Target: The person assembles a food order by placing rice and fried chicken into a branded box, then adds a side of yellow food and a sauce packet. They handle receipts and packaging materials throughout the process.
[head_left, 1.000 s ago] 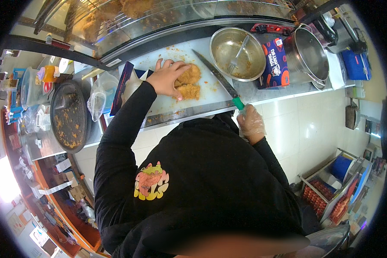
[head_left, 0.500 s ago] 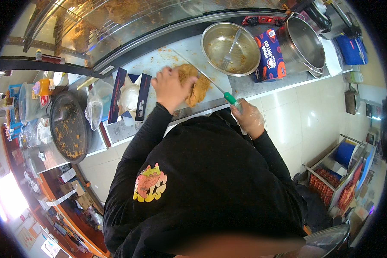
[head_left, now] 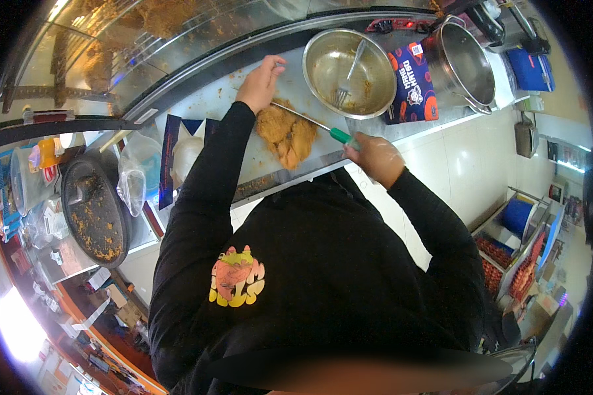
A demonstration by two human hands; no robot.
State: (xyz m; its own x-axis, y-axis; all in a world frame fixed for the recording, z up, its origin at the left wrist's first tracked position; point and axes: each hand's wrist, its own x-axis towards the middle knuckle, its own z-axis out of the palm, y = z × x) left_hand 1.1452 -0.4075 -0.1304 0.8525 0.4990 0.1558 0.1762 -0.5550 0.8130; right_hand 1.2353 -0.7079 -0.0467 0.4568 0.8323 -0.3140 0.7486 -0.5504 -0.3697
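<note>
Currently, R hand: grasping green-handled metal knife; blade across golden-brown breaded cutlet.
L hand: nr blade tip; grip unclear.
Cutlet: on flat white bd.

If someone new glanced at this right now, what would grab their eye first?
Probably the golden, crumb-coated piece on the white board, with the blade of a green-handled knife, held in the right hand, angled across its far part. Next, the shiny metal bowl holding a fork, just beyond to the right, and the dark, crumb-strewn oval tray at far left.
</note>
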